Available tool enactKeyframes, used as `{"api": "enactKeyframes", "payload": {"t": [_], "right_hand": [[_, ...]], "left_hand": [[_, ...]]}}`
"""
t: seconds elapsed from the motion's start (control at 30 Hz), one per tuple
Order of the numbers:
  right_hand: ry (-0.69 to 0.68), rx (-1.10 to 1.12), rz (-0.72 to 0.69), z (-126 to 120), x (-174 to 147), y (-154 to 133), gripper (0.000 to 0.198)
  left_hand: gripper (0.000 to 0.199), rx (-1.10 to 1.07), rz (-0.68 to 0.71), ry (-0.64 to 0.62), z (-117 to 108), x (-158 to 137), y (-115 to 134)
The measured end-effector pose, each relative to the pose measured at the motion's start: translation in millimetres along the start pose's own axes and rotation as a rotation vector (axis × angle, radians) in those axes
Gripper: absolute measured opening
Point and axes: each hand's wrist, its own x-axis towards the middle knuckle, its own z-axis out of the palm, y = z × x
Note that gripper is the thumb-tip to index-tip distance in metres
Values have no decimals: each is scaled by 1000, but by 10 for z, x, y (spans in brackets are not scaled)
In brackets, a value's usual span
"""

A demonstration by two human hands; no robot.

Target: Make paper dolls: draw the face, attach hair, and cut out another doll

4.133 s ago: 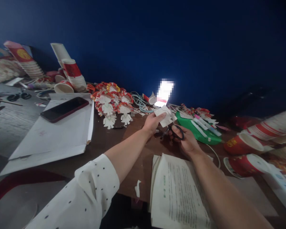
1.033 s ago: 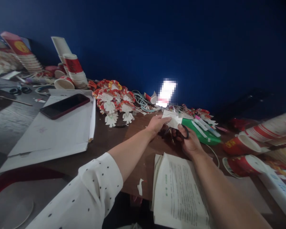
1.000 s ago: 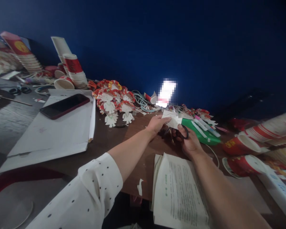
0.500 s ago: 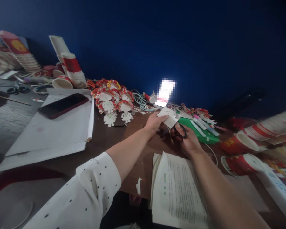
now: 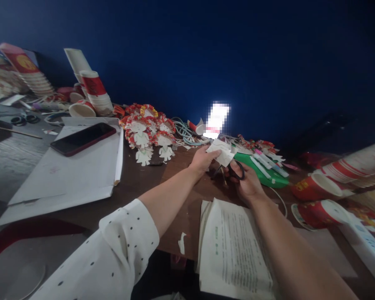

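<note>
One left hand (image 5: 203,160) is pinching paper (image 5: 221,152), one right hand (image 5: 250,183) gripping scissors (image 5: 243,171), well inside the table's (image 5: 187,216) near edge.

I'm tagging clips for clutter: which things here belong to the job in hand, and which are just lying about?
In use:
paper, in the left hand
scissors, in the right hand

Apparently just lying about:
dark phone
book
cups
pens
dolls (untouched, perhaps related)
</note>
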Motion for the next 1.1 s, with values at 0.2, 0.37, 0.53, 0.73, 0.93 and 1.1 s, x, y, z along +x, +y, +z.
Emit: {"api": "enactKeyframes", "payload": {"t": [0.2,0.37,0.53,0.73,0.93,1.1], "right_hand": [[14,105,36,4,2,-2,34],[34,117,41,11,0,-9,35],[33,69,21,0,0,0,37],[32,55,31,6,-3,-26,35],[26,53,27,11,-7,-37,38],[17,79,35,0,-4,-20,36]], "left_hand": [[28,24,-7,-32,-7,6,-18],[30,-8,-19,-43,6,-13,-7],[29,6,-20,-37,8,-15,-7],[29,10,-23,-35,-1,1,-21],[25,-65,-33,-17,31,-38,19],[32,-138,-116,-99,63,-93,69]]}}
